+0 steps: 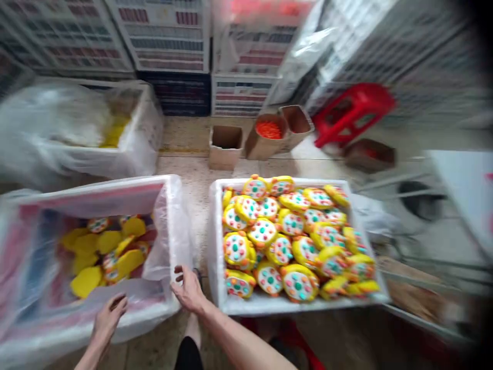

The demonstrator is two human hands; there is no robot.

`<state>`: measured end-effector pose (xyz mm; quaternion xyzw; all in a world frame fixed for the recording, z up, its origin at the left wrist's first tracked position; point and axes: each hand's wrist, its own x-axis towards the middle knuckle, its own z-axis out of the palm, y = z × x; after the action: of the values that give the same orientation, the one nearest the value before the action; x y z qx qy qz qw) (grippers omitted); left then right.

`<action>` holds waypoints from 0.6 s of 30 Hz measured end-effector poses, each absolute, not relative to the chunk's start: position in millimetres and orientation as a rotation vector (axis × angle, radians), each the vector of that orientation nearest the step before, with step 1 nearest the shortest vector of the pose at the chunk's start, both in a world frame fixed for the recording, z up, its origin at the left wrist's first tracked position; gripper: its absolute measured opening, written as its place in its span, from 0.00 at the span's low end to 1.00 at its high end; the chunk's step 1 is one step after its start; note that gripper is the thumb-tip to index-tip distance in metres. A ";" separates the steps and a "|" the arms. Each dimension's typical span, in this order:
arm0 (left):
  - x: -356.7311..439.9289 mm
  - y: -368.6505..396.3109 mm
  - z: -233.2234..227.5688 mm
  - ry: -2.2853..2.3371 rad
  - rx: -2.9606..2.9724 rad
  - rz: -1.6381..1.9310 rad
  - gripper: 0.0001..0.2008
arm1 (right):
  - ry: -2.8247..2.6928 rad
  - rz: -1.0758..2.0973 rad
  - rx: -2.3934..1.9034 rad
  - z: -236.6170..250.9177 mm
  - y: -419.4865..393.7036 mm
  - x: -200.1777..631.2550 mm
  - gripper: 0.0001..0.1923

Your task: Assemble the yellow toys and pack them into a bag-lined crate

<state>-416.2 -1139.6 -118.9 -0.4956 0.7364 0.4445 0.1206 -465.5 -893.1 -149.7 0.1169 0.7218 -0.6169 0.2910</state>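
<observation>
My left hand (pixel 109 317) is at the front rim of the left plastic-lined crate (pixel 171 226), its fingers loosely bent and apart, with nothing seen in them. My right hand (pixel 188 289) is at that crate's right front corner, fingers apart and empty; whether it presses on the rim I cannot tell. Inside the crate lie several yellow plastic toy pieces (pixel 88 281), some turned to show white faces with coloured dots. To the right, a white crate (pixel 269 307) is heaped with similar yellow toys (pixel 300 283) with white faces and coloured buttons.
Behind are a plastic-covered crate (pixel 140 123), an open cardboard box (pixel 224 159), a box of small orange parts (pixel 268 130) and a red stool (pixel 358 105). Stacked crates (pixel 165 41) line the back. A white table (pixel 466 190) stands at right.
</observation>
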 end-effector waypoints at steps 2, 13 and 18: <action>-423.1 -1099.4 -130.9 2.051 -1.284 1.391 0.30 | 1.982 -1.600 0.372 -157.5 -838.2 -457.5 0.17; -495.0 -772.8 -184.9 2.083 -0.542 1.553 0.28 | 2.409 -1.397 1.068 -192.5 -443.1 -427.3 0.14; -510.8 -679.8 -192.9 1.987 -0.541 1.543 0.21 | 2.552 -1.261 1.081 -188.6 -299.7 -430.4 0.35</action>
<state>-510.8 -679.8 -192.9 -0.2017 0.7411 0.5758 0.2805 -430.4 -299.7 -188.6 0.3546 0.8371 -0.4137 0.0482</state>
